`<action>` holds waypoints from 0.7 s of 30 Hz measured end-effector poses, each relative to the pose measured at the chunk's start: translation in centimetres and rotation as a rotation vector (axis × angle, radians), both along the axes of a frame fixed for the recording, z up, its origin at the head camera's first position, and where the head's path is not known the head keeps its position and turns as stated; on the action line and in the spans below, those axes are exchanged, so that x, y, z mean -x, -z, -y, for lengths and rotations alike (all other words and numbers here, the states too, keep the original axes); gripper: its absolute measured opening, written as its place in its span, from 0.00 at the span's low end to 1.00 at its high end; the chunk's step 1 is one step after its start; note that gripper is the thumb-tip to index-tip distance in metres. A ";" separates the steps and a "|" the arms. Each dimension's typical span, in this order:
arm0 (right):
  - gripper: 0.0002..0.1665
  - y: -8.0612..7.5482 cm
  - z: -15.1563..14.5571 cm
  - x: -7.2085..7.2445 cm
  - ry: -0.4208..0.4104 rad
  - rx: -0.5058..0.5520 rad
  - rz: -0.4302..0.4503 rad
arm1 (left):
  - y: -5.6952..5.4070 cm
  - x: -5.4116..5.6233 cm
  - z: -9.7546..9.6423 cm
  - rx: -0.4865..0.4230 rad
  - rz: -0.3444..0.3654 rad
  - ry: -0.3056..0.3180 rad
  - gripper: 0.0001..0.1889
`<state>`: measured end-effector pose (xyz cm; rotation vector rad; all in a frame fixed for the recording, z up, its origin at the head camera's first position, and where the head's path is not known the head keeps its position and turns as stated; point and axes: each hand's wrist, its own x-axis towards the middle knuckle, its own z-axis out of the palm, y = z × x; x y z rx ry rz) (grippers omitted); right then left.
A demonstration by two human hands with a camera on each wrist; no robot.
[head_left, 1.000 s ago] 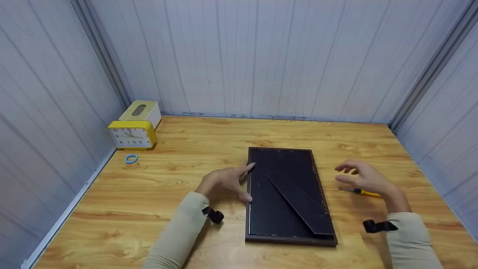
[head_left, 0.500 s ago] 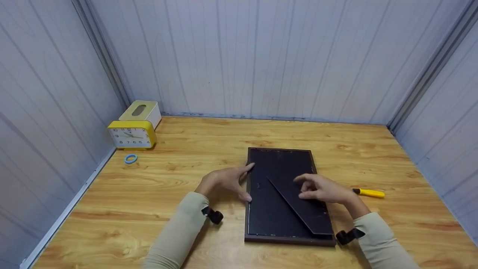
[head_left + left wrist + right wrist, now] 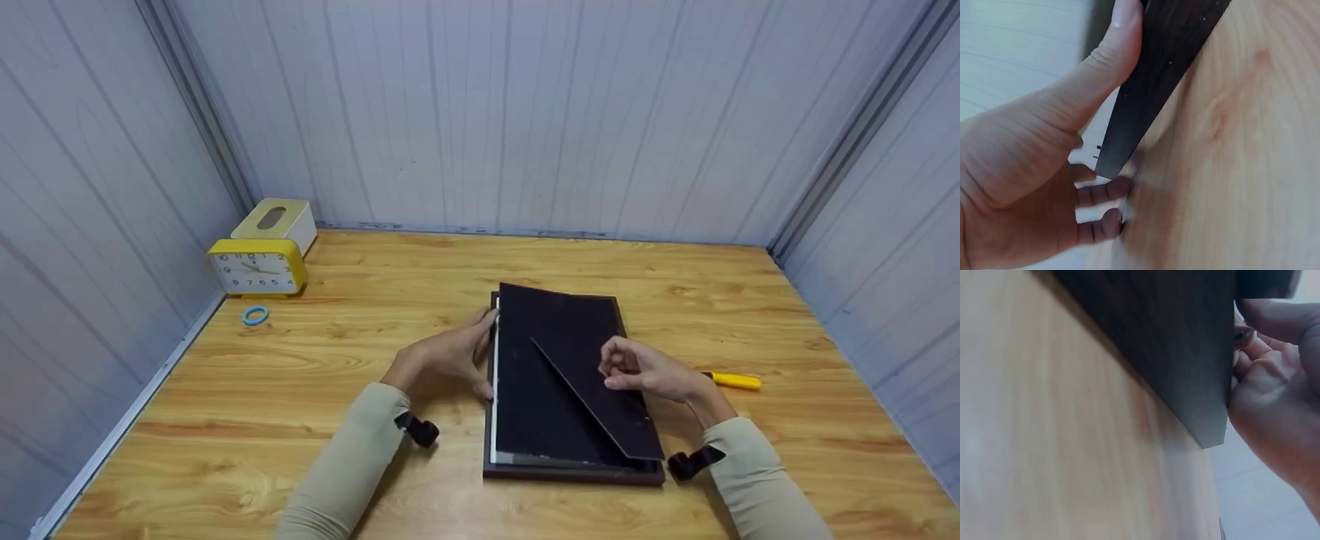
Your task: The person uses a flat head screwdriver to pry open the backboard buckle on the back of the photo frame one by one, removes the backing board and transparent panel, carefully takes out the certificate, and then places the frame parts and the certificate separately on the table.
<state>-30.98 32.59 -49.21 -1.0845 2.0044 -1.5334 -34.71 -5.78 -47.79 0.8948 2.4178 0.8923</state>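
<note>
picture frame [image 3: 570, 475]: face down on the worktop [image 3: 375, 300], lower centre of the head view.
back panel [image 3: 525, 397]: black, tilted, left edge raised; pale strip exposed along that side.
stand [image 3: 628, 424]: on the panel, lower end angled clear.
left hand [image 3: 454, 354]: fingers spread, thumb and fingertips against the frame's left edge, not wrapped round it.
right hand [image 3: 649, 371]: grasping the stand with curled fingers; exact contact partly hidden.
yellow-handled tool [image 3: 735, 381]: right of centre, behind the right wrist.
far left: yellow clock [image 3: 256, 271], tissue box [image 3: 298, 229] behind, blue ring [image 3: 256, 322] below.
</note>
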 end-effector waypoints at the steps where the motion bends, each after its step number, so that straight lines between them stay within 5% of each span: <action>1: 0.15 0.0 0.2 0.0 0.005 -0.007 -0.001 | 0.1 0.0 0.2 -0.047 0.016 -0.015 0.69; 7: 0.16 0.0 0.7 0.0 0.025 -0.035 0.015 | 1.0 0.3 0.5 -0.449 0.331 -0.159 0.37; 9: 0.16 0.0 0.7 0.0 0.032 -0.037 0.012 | 1.3 0.3 0.1 -0.543 0.451 -0.169 0.40; 14: 0.14 -0.4 0.7 -0.3 0.047 -0.072 -0.028 | 1.6 0.2 -1.2 -0.592 0.552 -0.168 0.53; 21: 0.15 -0.7 0.7 -1.0 0.117 -0.166 -0.057 | 2.3 0.4 -1.7 -0.716 0.683 -0.227 0.52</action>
